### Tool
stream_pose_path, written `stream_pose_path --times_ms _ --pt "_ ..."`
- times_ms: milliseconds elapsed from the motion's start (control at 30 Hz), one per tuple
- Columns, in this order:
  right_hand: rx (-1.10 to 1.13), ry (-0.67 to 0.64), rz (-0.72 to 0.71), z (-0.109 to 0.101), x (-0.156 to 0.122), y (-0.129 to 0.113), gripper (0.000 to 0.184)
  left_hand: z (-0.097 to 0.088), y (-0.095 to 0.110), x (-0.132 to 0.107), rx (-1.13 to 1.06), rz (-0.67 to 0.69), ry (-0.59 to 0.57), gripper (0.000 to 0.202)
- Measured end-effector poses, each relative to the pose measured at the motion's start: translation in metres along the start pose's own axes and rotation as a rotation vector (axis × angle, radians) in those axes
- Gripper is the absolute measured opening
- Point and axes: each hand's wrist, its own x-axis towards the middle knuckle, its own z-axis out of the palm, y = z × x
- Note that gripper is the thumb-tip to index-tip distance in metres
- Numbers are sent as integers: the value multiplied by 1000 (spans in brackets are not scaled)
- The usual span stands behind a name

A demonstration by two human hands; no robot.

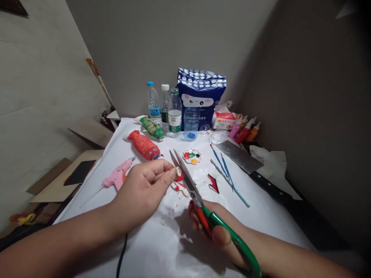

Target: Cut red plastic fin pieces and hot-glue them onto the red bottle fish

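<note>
My left hand [147, 189] pinches a small red-and-white painted piece [179, 173] between thumb and fingers. In my right hand [223, 231] are green-handled scissors [194, 193], their blades parted and pointing away, with the piece at the blades. Whether the blades touch it I cannot tell. Below lie red-and-white scraps [182, 188] on the white table covering. A dark red cut shape [213, 183] rests to the right of the blades. Behind my left hand lie a red fish-shaped craft [144, 146] and a green one [152, 128].
A pink glue gun [118, 173] lies at left. Beyond the scissors is a paint palette [191, 156]; paintbrushes [224, 170] and a cleaver [240, 156] lie to the right. Plastic bottles [174, 114], a cup [191, 125], a blue bag [199, 92] and paint tubes [245, 131] stand at the back.
</note>
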Motion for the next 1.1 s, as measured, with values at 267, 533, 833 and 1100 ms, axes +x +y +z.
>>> stream_pose_path --times_ms 267,533,833,1100 --pt "-202 -45 15 -11 1 -22 79 3 -2 -1 12 52 -76 26" --pt "-225 -147 -22 -21 0 -17 81 0 2 -3 -49 -1 -131 26" --pt "-226 -180 -27 -20 1 -20 88 -2 0 -4 -62 -35 -112 26" --pt "-155 -171 -24 -15 2 -18 92 3 3 -3 -148 23 -86 24"
